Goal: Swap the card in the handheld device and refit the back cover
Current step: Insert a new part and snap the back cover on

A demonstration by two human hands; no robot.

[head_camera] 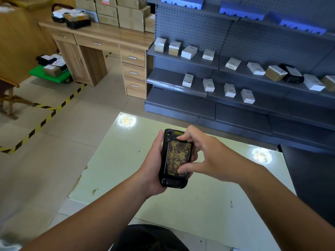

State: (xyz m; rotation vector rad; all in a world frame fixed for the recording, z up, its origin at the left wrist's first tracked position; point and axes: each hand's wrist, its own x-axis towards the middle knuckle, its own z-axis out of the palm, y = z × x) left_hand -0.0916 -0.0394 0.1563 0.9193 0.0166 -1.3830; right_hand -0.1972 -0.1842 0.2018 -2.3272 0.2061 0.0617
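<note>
Black device [174, 182], mottled yellow-brown back panel [178, 156]; pale green table [181, 205].

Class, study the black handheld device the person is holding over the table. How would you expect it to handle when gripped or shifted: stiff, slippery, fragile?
The handheld device probably stays stiff: it keeps a straight, blocky shape in the left hand. Its chunky, rubbery-looking edges likely resist slipping. The worn yellowish panel under the right hand fingers may be the more delicate part.
</note>
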